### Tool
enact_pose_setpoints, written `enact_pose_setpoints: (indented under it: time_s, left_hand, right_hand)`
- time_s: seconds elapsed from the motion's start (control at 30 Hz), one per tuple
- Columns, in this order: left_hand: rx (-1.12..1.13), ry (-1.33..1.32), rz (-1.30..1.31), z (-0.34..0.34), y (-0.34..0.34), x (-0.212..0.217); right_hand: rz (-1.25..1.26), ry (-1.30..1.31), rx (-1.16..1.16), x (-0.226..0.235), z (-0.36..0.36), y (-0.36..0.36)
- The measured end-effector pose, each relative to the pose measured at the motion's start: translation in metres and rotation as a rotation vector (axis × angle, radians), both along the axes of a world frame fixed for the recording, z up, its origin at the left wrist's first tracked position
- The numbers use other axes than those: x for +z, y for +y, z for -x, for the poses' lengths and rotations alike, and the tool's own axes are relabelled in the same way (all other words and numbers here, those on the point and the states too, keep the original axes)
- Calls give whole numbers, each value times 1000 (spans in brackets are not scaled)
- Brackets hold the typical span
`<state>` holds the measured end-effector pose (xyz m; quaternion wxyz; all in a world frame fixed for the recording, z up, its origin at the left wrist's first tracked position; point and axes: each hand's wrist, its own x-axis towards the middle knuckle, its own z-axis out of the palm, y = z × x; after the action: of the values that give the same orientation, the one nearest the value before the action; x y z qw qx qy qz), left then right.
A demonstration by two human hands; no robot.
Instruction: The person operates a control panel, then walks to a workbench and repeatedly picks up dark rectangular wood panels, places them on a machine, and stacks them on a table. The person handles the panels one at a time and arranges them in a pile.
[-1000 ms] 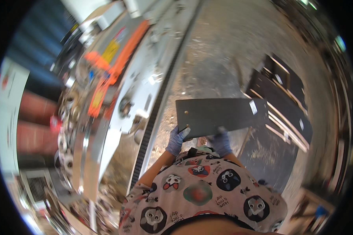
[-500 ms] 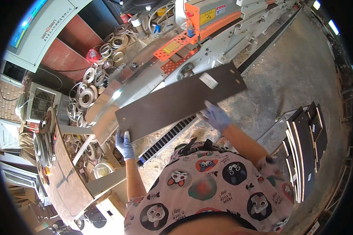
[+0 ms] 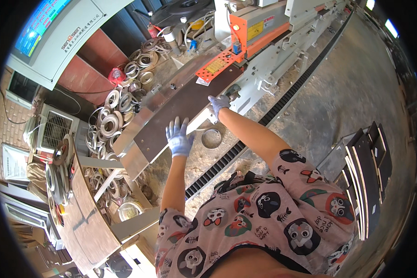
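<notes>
A long dark brown board (image 3: 171,113) lies flat on the metal bed of a machine, its far end reaching under an orange perforated guard (image 3: 216,66). My left hand (image 3: 180,140), in a pale glove, rests with fingers spread over the board's near edge. Farther along that same edge is my gloved right hand (image 3: 219,105), fingers stretched toward the board and touching its side. Neither hand wraps around the board. A pale label (image 3: 202,81) shows on the board beside the guard.
Below the machine runs a black ribbed track (image 3: 222,162). Rolls of edge banding (image 3: 110,124) are heaped on the left, near a wooden tabletop (image 3: 85,213). Stacked dark panels (image 3: 363,180) stand at right. A control cabinet (image 3: 69,44) with a lit screen is at upper left.
The board has gone from being held in the air between both hands to lying on the machine bed, turned along it. Both hands have moved forward and loosened onto its near edge.
</notes>
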<state>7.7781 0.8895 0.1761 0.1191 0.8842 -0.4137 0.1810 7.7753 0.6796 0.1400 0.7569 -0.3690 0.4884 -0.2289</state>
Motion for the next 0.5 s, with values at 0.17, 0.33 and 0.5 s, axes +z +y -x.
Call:
enact_pose_setpoints:
  time_s: [0.17, 0.33, 0.5]
  left_hand:
    - [66, -1, -105, -25, -45, -4]
    - [51, -36, -81, -30, -43, -10]
    - [55, -34, -122, -26, -47, -1]
  right_hand:
    - [-24, -158, 299, 0, 46, -14]
    - [-93, -345, 549, 20, 142, 2]
    - [-164, -387, 523, 38, 248, 11]
